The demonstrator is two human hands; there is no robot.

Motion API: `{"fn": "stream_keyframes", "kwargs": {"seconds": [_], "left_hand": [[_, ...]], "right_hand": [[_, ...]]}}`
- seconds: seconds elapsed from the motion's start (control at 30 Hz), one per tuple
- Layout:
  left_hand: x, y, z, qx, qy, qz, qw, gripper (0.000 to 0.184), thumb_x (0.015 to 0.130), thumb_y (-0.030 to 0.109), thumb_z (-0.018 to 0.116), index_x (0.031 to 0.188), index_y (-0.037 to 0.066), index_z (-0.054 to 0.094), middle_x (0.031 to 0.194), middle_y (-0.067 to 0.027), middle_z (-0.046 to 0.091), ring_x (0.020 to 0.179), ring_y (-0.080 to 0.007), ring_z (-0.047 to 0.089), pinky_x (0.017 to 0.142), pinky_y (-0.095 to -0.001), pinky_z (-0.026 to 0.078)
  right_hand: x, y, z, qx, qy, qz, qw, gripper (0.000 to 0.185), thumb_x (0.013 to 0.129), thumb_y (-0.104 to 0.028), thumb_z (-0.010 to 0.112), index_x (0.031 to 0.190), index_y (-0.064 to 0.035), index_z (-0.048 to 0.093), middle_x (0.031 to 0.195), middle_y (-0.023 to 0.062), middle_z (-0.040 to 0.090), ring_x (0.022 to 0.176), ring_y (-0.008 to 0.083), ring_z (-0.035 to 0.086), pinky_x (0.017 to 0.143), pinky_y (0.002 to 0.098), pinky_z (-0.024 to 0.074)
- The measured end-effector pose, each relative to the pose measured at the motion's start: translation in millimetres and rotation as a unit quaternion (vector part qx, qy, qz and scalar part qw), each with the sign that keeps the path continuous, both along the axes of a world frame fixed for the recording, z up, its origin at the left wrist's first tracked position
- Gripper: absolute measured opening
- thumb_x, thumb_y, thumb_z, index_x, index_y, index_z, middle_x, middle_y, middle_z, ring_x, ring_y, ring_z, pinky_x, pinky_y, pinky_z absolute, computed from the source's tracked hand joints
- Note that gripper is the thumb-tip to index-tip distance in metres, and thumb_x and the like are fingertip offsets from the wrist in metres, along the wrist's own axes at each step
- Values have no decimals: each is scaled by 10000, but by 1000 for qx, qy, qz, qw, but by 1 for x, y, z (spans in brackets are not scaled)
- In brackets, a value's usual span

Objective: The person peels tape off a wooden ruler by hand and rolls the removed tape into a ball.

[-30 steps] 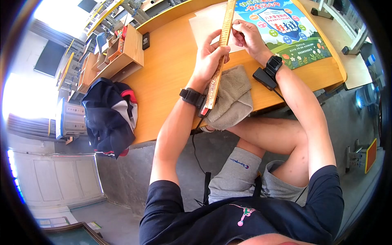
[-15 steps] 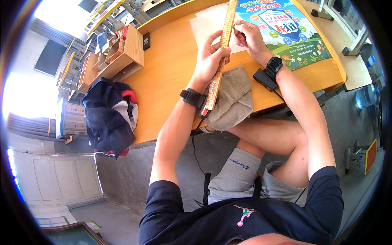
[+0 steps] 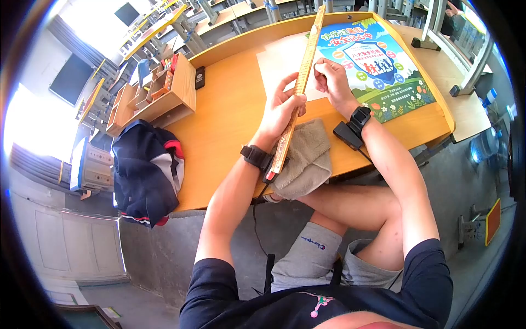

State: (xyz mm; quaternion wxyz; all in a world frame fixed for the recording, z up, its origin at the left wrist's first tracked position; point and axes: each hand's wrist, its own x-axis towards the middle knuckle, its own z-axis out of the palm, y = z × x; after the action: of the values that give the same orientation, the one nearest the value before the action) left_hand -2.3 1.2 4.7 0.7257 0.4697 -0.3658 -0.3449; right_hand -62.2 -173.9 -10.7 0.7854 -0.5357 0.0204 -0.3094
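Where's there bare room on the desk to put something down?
The big bare patch of desk lies between the wooden organizer and dark jacket, and the left hand and pale paper. A smaller one lies between the poster and near edge. It's crowded around the towel, yellow stick and right hand.
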Motion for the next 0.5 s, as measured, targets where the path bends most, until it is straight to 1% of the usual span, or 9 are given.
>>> {"fn": "stream_keyframes", "kwargs": {"seconds": [0.13, 0.23, 0.3, 0.33, 0.4, 0.43, 0.47, 0.5], "left_hand": [[1, 0, -2, 4, -7, 2, 1000, 608, 894, -8, 531, 1458, -60, 310, 761, -70, 560, 624, -138, 510, 600, -269, 431], [3, -1, -5, -16, 9, 6, 1000, 572, 897, 4, 517, 1434, -58, 330, 739, -61, 525, 611, -144, 481, 592, -278, 420], [4, -2, -7, -30, 54, 18, 998, 535, 900, 14, 496, 1410, -48, 348, 738, -64, 486, 618, -152, 461, 596, -288, 416], [4, -2, -7, -30, 54, 18, 998, 535, 900, 14, 496, 1410, -48, 348, 738, -64, 486, 618, -152, 461, 596, -288, 416], [3, -1, -6, -29, 74, 13, 997, 519, 904, 38, 454, 1406, -38, 348, 759, -78, 472, 633, -163, 463, 608, -296, 420], [4, -2, -5, -31, 71, 12, 997, 519, 904, 38, 454, 1406, -38, 348, 759, -78, 472, 633, -163, 463, 608, -296, 420], [5, -2, -6, -29, 74, 6, 997, 499, 913, 71, 420, 1397, -35, 356, 768, -83, 474, 637, -168, 465, 612, -298, 423], [4, -1, -5, -27, 78, 2, 997, 485, 922, 104, 385, 1387, -31, 365, 776, -88, 476, 640, -172, 468, 616, -300, 426]], "right_hand": [[0, -4, -3, 3, 2, -3, 1000, 231, 949, -147, 521, 743, -53, 564, 593, -16, 452, 467, 73, 397, 451, 233, 324], [2, -11, -7, 6, -17, 13, 1000, 236, 951, -154, 521, 742, -53, 562, 597, -17, 440, 469, 74, 389, 452, 240, 326], [2, -13, -7, 22, -17, 14, 1000, 233, 951, -161, 525, 749, -50, 560, 595, -14, 436, 469, 74, 386, 452, 239, 325], [2, -12, -7, 22, -17, 15, 1000, 233, 951, -161, 525, 749, -50, 560, 595, -14, 436, 469, 74, 386, 452, 239, 325], [1, -8, -4, 7, 3, 24, 1000, 187, 958, -161, 511, 865, -33, 609, 629, -1, 473, 480, 74, 404, 453, 231, 340], [-1, -5, -1, 5, 0, 22, 1000, 187, 958, -161, 511, 865, -33, 609, 629, -1, 473, 480, 74, 404, 453, 231, 340], [-2, -2, 2, 6, 10, 31, 999, 176, 957, -148, 494, 952, -22, 617, 672, 14, 503, 491, 74, 423, 456, 228, 357], [-3, 0, 6, 8, 22, 42, 999, 210, 956, -134, 477, 1039, -11, 625, 714, 29, 533, 502, 74, 442, 459, 225, 374]]}}
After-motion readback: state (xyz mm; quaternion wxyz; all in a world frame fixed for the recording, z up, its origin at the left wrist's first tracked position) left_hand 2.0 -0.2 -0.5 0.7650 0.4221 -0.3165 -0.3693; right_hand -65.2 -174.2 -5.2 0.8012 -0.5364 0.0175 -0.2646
